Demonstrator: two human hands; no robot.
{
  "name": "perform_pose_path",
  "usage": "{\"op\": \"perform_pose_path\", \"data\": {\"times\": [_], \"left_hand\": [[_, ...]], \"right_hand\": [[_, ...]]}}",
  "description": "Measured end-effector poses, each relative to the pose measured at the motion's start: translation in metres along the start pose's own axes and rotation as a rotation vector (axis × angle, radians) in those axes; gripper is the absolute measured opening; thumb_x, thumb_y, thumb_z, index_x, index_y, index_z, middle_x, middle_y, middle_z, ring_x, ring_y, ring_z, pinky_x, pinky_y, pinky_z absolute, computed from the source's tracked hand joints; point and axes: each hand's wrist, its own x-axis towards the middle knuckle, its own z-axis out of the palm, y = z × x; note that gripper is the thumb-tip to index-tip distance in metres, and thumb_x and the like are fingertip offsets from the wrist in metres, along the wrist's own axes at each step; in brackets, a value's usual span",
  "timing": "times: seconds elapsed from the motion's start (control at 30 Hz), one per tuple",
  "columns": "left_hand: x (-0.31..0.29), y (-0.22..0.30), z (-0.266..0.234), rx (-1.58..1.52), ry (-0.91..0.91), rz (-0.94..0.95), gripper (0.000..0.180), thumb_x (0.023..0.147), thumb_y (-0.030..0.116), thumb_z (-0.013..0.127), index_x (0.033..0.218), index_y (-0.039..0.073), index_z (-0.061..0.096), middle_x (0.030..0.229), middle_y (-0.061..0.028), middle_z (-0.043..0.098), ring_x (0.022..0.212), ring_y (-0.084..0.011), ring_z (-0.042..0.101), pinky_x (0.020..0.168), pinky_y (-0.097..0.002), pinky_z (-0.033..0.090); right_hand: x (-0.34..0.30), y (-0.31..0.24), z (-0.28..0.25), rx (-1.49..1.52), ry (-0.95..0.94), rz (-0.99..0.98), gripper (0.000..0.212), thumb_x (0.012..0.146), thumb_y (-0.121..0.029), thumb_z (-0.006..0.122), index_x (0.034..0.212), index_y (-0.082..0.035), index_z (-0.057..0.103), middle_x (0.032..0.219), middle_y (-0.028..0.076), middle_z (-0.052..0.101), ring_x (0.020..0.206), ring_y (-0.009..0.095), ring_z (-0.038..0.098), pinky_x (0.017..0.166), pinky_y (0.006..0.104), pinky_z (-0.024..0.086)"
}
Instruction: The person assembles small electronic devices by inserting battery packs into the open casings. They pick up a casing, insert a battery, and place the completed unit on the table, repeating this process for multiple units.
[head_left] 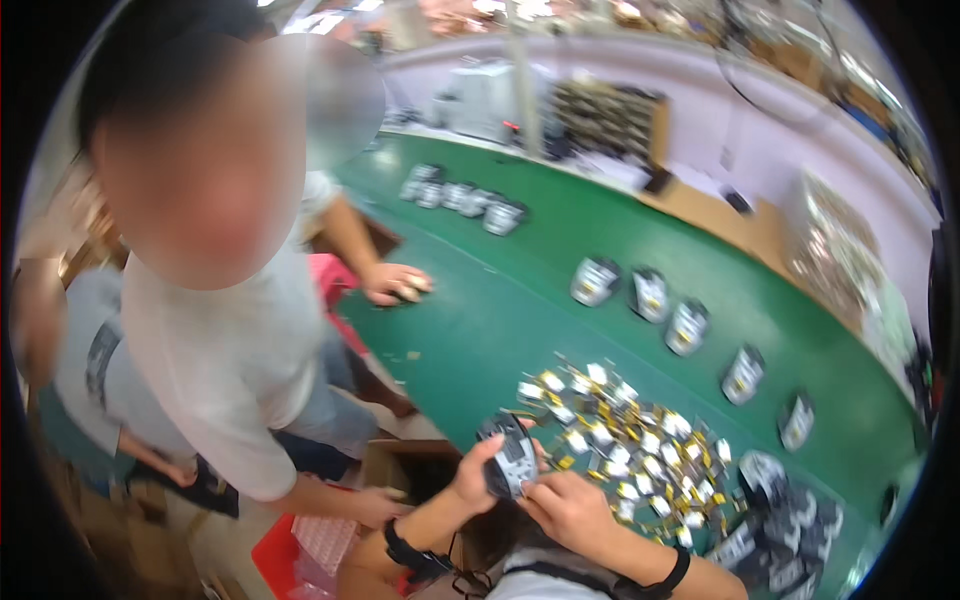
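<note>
The left hand (484, 474) held a black-and-grey casing (514, 462) by the near edge of the green tabletop (455, 330); the right hand (574, 510) touched the casing's lower end, its grip unclear to me. A red bin (268, 562) held pinkish plastic (325, 545); a cardboard box (378, 463) gaped, dark inside.

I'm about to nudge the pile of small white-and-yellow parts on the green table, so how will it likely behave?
The pile of small white-and-yellow parts will probably spread rather than move as one, since the parts lie loosely scattered. Each is likely light, being small beside the right hand. Rolling seems unlikely, as many show flat, boxy faces.
</note>
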Motion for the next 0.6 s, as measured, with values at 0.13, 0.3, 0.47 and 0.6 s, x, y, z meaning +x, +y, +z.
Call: {"op": "perform_pose_path", "data": {"times": [0.13, 0.3, 0.47, 0.6], "left_hand": [[0.004, 0.009, 0.063, -0.204, -0.149, 0.203, 0.067, 0.088, 0.048, 0.053, 0.134, 0.001, 0.041, 0.108, -0.0192, 0.06, 0.097, -0.0332, 0.065, 0.088, -0.0435, 0.053], [0.024, -0.013, 0.121, -0.293, -0.166, -0.074, 0.054, 0.096, 0.043, 0.049, 0.135, 0.006, 0.045, 0.106, -0.0134, 0.062, 0.095, -0.0287, 0.066, 0.083, -0.0391, 0.055], [0.034, -0.067, 0.159, -0.305, -0.163, -0.278, 0.044, 0.096, 0.044, 0.053, 0.117, 0.006, 0.056, 0.094, -0.0104, 0.067, 0.082, -0.0238, 0.068, 0.073, -0.0329, 0.056], [0.023, -0.103, 0.172, -0.167, -0.047, -0.342, 0.048, 0.09, 0.054, 0.059, 0.101, 0.008, 0.062, 0.087, -0.0041, 0.066, 0.073, -0.0129, 0.064, 0.064, -0.0256, 0.054]], "right_hand": [[0.012, -0.008, -0.038, -0.053, 0.122, -0.109, 0.032, 0.067, -0.015, 0.085, 0.094, -0.008, 0.068, 0.085, 0.007, 0.064, 0.069, 0.022, 0.062, 0.057, 0.0332, 0.05], [-0.017, -0.033, -0.094, -0.308, 0.275, -0.032, 0.031, 0.062, 0.0, 0.082, 0.09, -0.003, 0.068, 0.081, 0.01, 0.063, 0.067, 0.024, 0.061, 0.059, 0.0324, 0.051], [-0.075, -0.042, -0.134, -0.336, 0.244, 0.08, 0.025, 0.079, 0.0, 0.074, 0.103, -0.001, 0.07, 0.093, 0.016, 0.065, 0.082, 0.029, 0.064, 0.073, 0.0357, 0.052], [-0.117, -0.034, -0.145, -0.178, 0.205, 0.268, 0.026, 0.076, 0.0, 0.077, 0.102, -0.003, 0.072, 0.093, 0.015, 0.065, 0.083, 0.03, 0.064, 0.072, 0.0369, 0.052]]}}
